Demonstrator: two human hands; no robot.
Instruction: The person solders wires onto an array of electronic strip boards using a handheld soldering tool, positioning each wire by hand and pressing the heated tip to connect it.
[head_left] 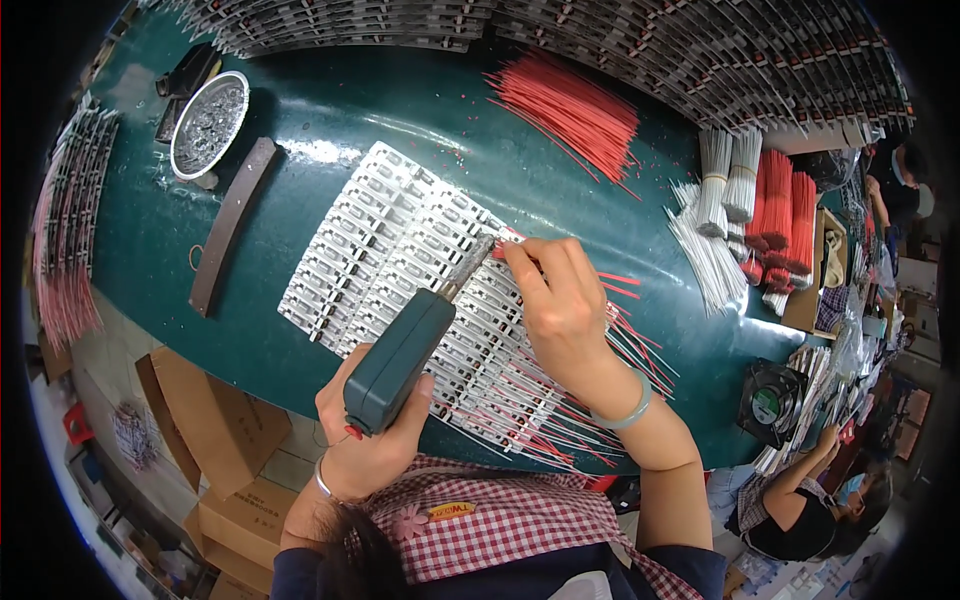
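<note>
My left hand (375, 455) is wrapped round a dark green soldering gun (402, 355). Its metal tip reaches up and right to the far right edge of a panel of white plastic holders (365, 235) in rows, lying on the table. Fingertips of my right hand (562, 305) are pinched together beside that tip, on a thin red wire (499, 251) mostly hidden by them. Along the panel's near right side, red and white wires (560, 415) stick out from the holders.
On the green table (330, 110) lie loose red wires (570, 115), white wire bundles (713, 180), a brown bar (232, 225) and a bowl (210, 125) with silvery bits. Stacked wired panels (700, 60) line the back. A black fan (773, 402) stands right; a co-worker (800, 510) sits beyond.
</note>
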